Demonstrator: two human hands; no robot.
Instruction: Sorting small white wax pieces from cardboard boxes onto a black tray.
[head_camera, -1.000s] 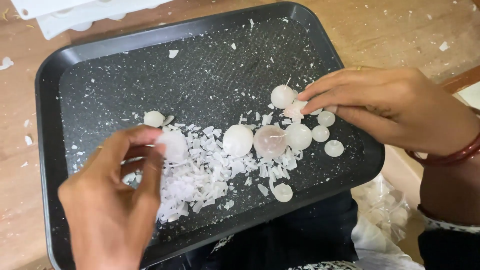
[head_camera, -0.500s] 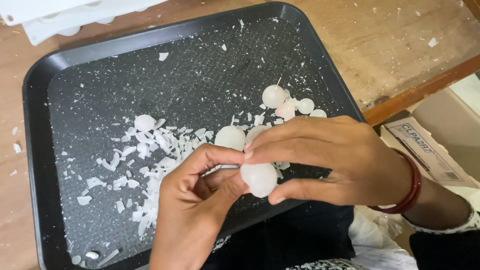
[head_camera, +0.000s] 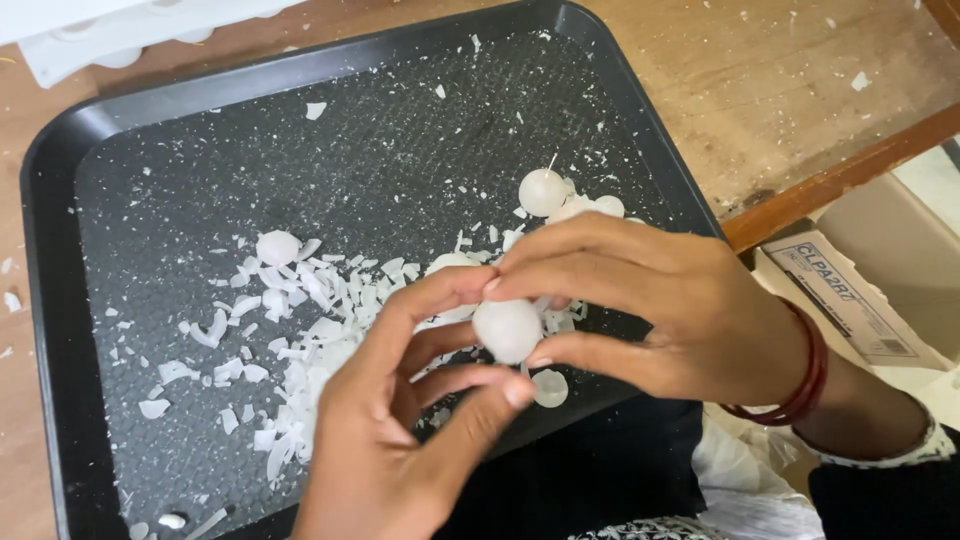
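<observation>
One white wax ball (head_camera: 507, 330) is pinched between the left hand (head_camera: 400, 440) and right hand (head_camera: 650, 310) above the black tray (head_camera: 60, 300); many shavings (head_camera: 300, 340) are already shed, several balls (head_camera: 543, 192) remain untrimmed.

Bare hands, red bangle (head_camera: 806, 372) and dark sleeve (head_camera: 885, 495) at right wrist

A small white ball (head_camera: 507, 330), smooth and round, possibly wax, sits pinched between fingertips above the near edge of the black tray (head_camera: 60, 300), its top partly hidden by fingers.
</observation>
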